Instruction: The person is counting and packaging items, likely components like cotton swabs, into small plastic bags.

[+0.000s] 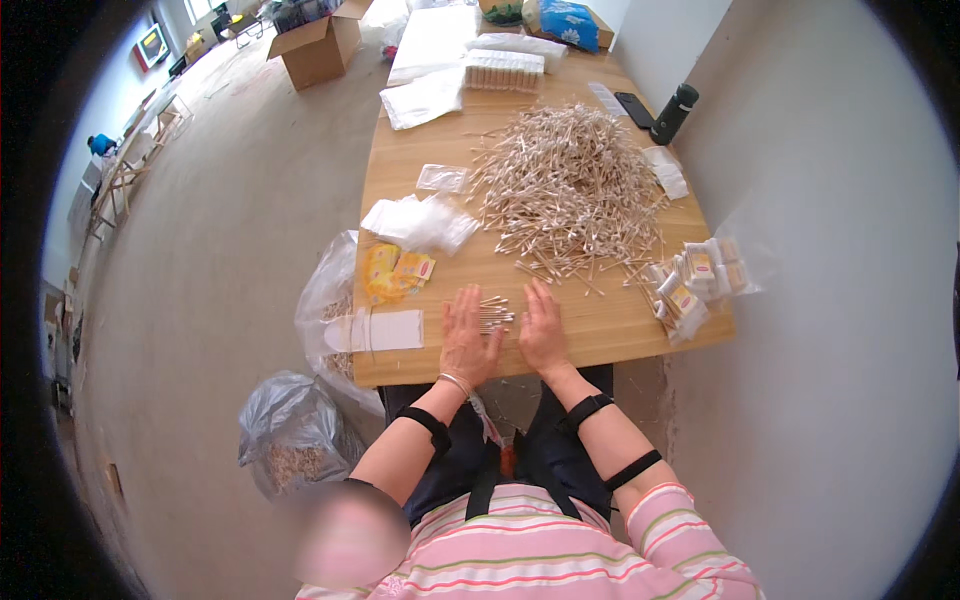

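Note:
A small bunch of cotton swabs [495, 315] lies on the wooden table near its front edge, between my two hands. My left hand [467, 335] rests flat with its fingers stretched forward, touching the bunch's left end and hiding part of it. To the right, my right hand [542, 328] lies on the table, fingers extended, a little apart from the bunch's cotton tips. Neither hand grips anything. Just beyond them spreads a large loose heap of cotton swabs [575, 185]. White card strips [395, 330] lie left of my left hand, with yellow printed packets [395, 272] behind them.
Clear plastic bags [440, 222] lie on the table [600, 325]. Small wrapped packs [690, 285] sit at the right edge. A dark bottle [674, 114] and a phone [634, 110] stand near the wall. A grey bag [295, 425] is on the floor at left.

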The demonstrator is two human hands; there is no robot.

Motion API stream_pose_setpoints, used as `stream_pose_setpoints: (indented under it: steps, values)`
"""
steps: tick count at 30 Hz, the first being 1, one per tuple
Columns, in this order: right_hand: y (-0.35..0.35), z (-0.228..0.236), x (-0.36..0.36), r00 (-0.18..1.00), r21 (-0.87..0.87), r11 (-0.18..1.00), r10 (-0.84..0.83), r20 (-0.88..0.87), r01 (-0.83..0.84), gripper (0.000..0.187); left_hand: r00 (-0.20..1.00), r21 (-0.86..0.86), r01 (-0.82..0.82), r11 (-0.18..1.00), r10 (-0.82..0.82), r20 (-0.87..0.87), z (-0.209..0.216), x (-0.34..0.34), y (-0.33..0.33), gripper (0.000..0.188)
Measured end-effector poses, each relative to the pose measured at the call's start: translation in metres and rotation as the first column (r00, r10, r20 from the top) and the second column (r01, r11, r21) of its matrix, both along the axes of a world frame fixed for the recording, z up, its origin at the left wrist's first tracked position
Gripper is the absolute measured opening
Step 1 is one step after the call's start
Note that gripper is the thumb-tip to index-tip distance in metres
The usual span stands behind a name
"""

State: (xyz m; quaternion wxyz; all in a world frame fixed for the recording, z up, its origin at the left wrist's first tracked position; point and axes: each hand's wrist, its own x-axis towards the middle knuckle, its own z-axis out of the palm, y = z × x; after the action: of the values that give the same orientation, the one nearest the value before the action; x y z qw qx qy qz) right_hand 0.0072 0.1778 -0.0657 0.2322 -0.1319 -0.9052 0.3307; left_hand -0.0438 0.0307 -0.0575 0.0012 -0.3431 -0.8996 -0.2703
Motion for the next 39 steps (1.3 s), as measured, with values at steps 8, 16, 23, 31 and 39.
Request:
stream_pose_setpoints:
  steps: [8, 16, 23, 31, 39]
  values:
    - [-0.044, 0.01, -0.018, 0.892, 0.403, 0.844, 0.173, 0.417, -0.353, 0.081, 0.917, 0.636, -0.379, 0.672, 0.184, 0.353, -0.016, -0.011, -0.017, 0.043]
    - [-0.053, 0.009, -0.001, 0.887, 0.456, 0.792, 0.221, 0.406, -0.406, 0.084, 0.882, 0.723, -0.445, 0.529, 0.115, 0.458, -0.023, -0.018, -0.018, 0.038]
    - [-0.038, 0.007, -0.014, 0.976, 0.171, 0.963, 0.192, 0.106, -0.208, 0.059, 0.794, 0.769, -0.577, 0.277, -0.03, 0.607, -0.028, -0.026, -0.022, 0.041]
    - [-0.045, 0.002, -0.032, 0.99, -0.445, 0.895, -0.026, -0.136, -0.038, 0.049, 0.773, 0.773, -0.578, 0.261, -0.128, 0.621, -0.031, -0.032, -0.019, 0.048]
    - [-0.049, 0.005, -0.043, 0.974, -0.411, 0.912, -0.083, -0.213, -0.012, 0.046, 0.771, 0.79, -0.558, 0.255, -0.194, 0.607, -0.043, -0.038, -0.014, 0.056]
